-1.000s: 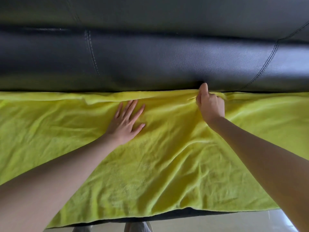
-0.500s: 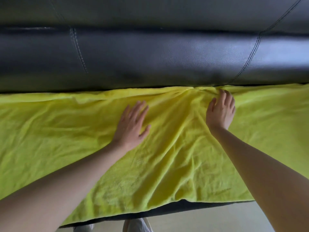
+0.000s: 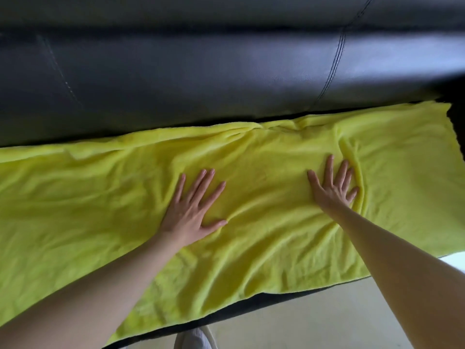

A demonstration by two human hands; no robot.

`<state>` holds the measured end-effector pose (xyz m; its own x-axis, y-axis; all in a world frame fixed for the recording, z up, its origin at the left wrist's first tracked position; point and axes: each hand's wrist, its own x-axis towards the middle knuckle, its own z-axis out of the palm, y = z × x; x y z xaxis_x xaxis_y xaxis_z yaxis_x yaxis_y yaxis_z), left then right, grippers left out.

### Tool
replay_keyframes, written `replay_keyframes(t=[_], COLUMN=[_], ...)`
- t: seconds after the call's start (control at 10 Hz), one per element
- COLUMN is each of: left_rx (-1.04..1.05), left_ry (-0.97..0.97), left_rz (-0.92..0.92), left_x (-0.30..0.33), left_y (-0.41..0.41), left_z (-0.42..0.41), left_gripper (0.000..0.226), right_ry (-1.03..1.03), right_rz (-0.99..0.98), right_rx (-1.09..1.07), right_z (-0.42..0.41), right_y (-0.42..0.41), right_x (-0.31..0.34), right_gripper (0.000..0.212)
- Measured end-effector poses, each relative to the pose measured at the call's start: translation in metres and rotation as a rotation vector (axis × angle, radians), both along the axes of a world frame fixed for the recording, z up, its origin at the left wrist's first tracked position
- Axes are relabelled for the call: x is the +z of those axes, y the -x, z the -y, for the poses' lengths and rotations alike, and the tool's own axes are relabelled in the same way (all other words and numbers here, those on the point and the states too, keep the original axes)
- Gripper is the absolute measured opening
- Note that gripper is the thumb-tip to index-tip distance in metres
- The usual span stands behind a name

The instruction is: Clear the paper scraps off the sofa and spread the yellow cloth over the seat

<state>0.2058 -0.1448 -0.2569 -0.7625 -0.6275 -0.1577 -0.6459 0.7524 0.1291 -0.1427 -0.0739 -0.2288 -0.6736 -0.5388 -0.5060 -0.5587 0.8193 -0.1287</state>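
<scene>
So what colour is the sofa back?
Black, with a leathery shine. The sofa back shows in the head view.

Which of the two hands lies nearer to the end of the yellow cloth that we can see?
The right hand: the yellow cloth ends just beyond it, while the left hand presses mid-cloth.

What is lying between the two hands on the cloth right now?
Only yellow cloth: the head view shows a rumpled stretch between the left hand and right hand, both flat on it. No paper scraps there.
</scene>
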Motion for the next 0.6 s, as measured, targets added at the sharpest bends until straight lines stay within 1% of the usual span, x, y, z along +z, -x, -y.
replay_keyframes(t=[0.1, 0.2, 0.3, 0.4, 0.5, 0.6], left_rx=[0.019, 0.070, 0.289, 0.626, 0.837, 0.856], left_ry=[-0.031, -0.026, -0.009, 0.049, 0.067, -0.107], left_rz=[-0.024, -0.099, -0.192, -0.206, -0.165, -0.052], left_x=[0.009, 0.025, 0.043, 0.053, 0.053, 0.050], left_y=[0.002, -0.008, -0.038, -0.087, -0.142, -0.184], left_z=[-0.001, 0.001, 0.014, 0.039, 0.066, 0.101], left_gripper=[0.087, 0.074, 0.056, 0.044, 0.033, 0.046], right_ry=[0.086, 0.254, 0.322, 0.374, 0.413, 0.309], right_rz=[-0.077, -0.240, -0.213, -0.088, 0.054, 0.121], right_rx=[0.001, 0.171, 0.524, 0.853, 1.003, 0.919], right_z=[0.003, 0.019, 0.043, 0.081, 0.118, 0.153], right_y=[-0.013, -0.055, -0.119, -0.196, -0.271, -0.318], right_x=[0.006, 0.018, 0.025, 0.030, 0.028, 0.029], right_gripper=[0.071, 0.063, 0.054, 0.050, 0.051, 0.057])
